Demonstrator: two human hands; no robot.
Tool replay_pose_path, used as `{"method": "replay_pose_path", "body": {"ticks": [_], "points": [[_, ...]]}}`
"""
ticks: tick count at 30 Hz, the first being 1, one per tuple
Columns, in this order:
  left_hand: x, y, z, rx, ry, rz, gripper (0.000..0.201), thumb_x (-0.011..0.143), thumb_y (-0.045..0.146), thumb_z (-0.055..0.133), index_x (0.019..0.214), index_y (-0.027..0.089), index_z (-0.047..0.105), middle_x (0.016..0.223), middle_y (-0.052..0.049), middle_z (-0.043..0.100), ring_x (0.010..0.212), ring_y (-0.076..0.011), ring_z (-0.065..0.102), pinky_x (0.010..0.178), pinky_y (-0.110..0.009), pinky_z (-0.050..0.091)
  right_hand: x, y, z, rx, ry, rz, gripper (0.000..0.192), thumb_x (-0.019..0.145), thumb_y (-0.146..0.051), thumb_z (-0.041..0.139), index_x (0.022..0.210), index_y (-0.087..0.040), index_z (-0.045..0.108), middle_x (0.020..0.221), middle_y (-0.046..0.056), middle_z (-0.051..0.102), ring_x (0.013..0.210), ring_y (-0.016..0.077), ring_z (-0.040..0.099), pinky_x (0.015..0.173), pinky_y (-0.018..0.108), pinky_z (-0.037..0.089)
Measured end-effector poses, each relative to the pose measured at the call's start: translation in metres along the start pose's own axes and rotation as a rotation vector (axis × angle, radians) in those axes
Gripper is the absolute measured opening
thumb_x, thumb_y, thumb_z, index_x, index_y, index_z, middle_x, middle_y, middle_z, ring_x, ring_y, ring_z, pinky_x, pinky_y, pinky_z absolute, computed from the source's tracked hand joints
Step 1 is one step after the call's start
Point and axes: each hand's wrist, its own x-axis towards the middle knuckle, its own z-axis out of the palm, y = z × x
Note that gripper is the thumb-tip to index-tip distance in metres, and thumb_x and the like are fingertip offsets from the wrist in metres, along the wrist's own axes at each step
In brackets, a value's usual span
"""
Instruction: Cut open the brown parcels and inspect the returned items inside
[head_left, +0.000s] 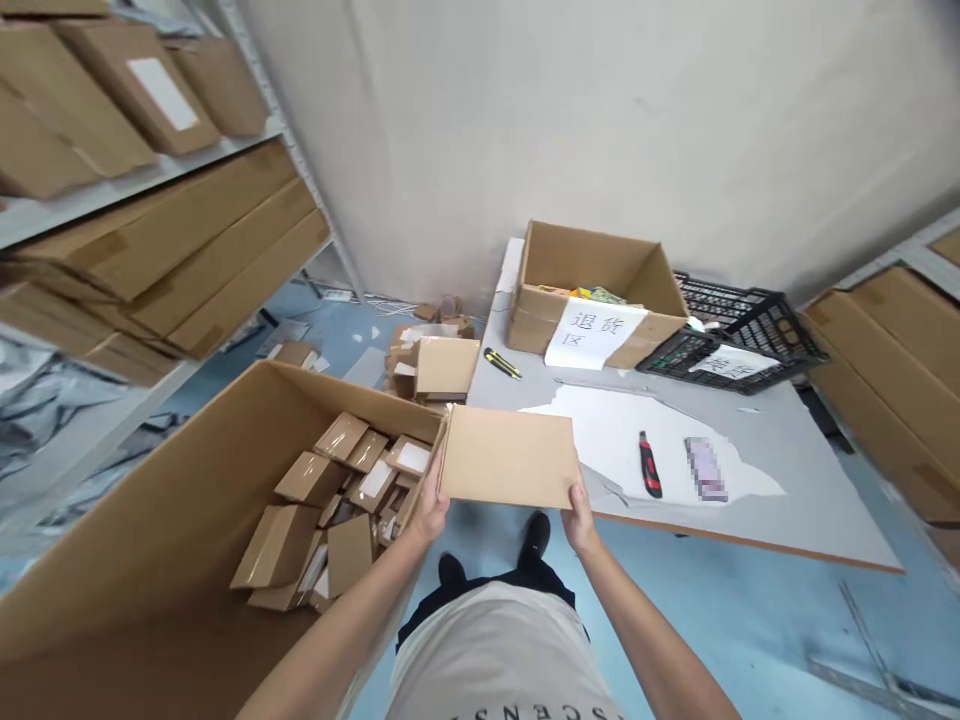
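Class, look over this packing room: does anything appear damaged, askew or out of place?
Yes. The white sheet on the table is torn, with ragged edges. Small boxes lie jumbled on the floor beside the table.

1. The flat cardboard box [508, 457] was plain brown and shut, with no label showing on its upper face.
2. It was held level, or nearly so, its broad face up and its long side running left to right.
3. The left hand [430, 508] gripped its near left corner; the right hand [580, 512] gripped its near right corner, thumbs on top.
4. It hung in the air between the rim of the big open carton and the near edge of the table, its far edge seemingly over the tabletop, though I could not tell whether it touched.
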Motion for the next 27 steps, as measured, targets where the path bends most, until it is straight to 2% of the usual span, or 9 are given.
{"method": "replay_pose_path", "body": {"ticks": [3,9,12,15,18,20,24,27], "points": [[0.019,-0.007,0.049,-0.021,-0.077,-0.038,0.099,0.066,0.082,0.046,0.141,0.018,0.037,0.148,-0.012,0.033,0.141,-0.0332,0.017,0.117,-0.044,0.012,0.008,-0.005,-0.049,0.034,0.082,-0.107,0.071,0.08,-0.064,0.04,0.143,-0.031,0.031,0.146,-0.003,0.038,0.142,0.0213,0.015,0.117,0.047,0.012],[0.054,-0.033,0.146,-0.086,-0.142,-0.098,0.094,0.069,0.079,0.047,0.142,0.021,0.034,0.149,-0.011,0.031,0.139,-0.0323,0.022,0.116,-0.044,0.016,0.033,-0.011,-0.15,0.028,0.128,-0.069,0.066,0.083,-0.06,0.042,0.142,-0.034,0.032,0.148,-0.005,0.034,0.141,0.0195,0.018,0.117,0.044,0.012],[0.072,-0.053,0.183,-0.157,-0.148,-0.142,0.084,0.075,0.076,0.042,0.138,0.021,0.037,0.146,-0.012,0.036,0.136,-0.0306,0.029,0.113,-0.044,0.023,0.049,-0.009,-0.193,0.068,0.086,0.001,0.065,0.083,-0.057,0.046,0.142,-0.035,0.033,0.149,-0.005,0.032,0.141,0.0194,0.021,0.116,0.044,0.014],[0.088,-0.076,0.209,-0.193,-0.114,-0.226,0.081,0.077,0.075,0.039,0.134,0.019,0.039,0.143,-0.014,0.04,0.133,-0.0301,0.034,0.11,-0.046,0.027,0.069,-0.004,-0.226,0.118,0.013,0.11,0.069,0.08,-0.054,0.053,0.143,-0.034,0.031,0.15,-0.004,0.03,0.14,0.0203,0.023,0.115,0.045,0.016],[0.101,-0.094,0.228,-0.123,-0.054,-0.321,0.075,0.078,0.074,0.038,0.128,0.019,0.044,0.138,-0.014,0.045,0.131,-0.0292,0.038,0.107,-0.046,0.03,0.09,0.002,-0.249,0.118,0.002,0.212,0.07,0.078,-0.052,0.057,0.141,-0.034,0.034,0.15,-0.003,0.03,0.139,0.0209,0.025,0.113,0.046,0.02],[0.108,-0.101,0.238,-0.042,-0.003,-0.349,0.071,0.079,0.073,0.039,0.123,0.019,0.048,0.134,-0.012,0.049,0.129,-0.0281,0.04,0.107,-0.044,0.029,0.102,0.007,-0.257,0.087,0.022,0.224,0.069,0.076,-0.051,0.059,0.139,-0.033,0.038,0.148,-0.002,0.034,0.139,0.0207,0.025,0.113,0.046,0.02],[0.119,-0.111,0.251,0.082,0.044,-0.368,0.069,0.077,0.074,0.041,0.118,0.019,0.051,0.13,-0.013,0.051,0.127,-0.0285,0.04,0.108,-0.043,0.026,0.117,0.014,-0.261,0.026,0.048,0.213,0.065,0.075,-0.047,0.059,0.136,-0.03,0.045,0.142,-0.001,0.044,0.138,0.0201,0.027,0.113,0.047,0.018],[0.122,-0.119,0.252,0.101,0.045,-0.399,0.07,0.076,0.074,0.042,0.117,0.019,0.05,0.129,-0.014,0.051,0.127,-0.0301,0.04,0.108,-0.045,0.024,0.119,0.02,-0.258,0.006,0.046,0.214,0.061,0.076,-0.044,0.057,0.134,-0.031,0.046,0.14,-0.002,0.048,0.137,0.019,0.03,0.113,0.047,0.018]]}}
